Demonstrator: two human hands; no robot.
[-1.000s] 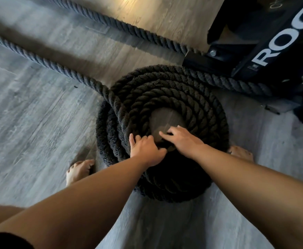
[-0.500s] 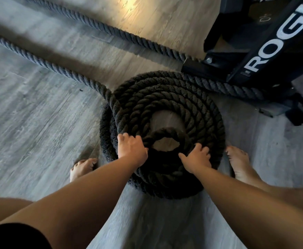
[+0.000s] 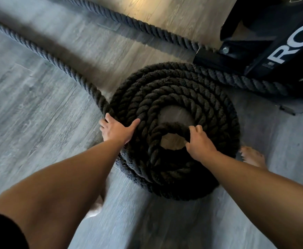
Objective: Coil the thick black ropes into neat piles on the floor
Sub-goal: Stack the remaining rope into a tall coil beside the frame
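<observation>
on coil (image 3: 174, 97): left hand (image 3: 117, 130) flat, right hand (image 3: 199, 142) gripping inner loop (image 3: 170, 127).

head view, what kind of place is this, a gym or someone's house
Most likely a gym or a home gym. A thick black battle rope lies coiled on grey wood-look plank flooring, and a black steel equipment frame with large white lettering, cut off by the picture's edge, stands just behind it.

Rack lettering (image 3: 294, 42) cropped at edge
</observation>
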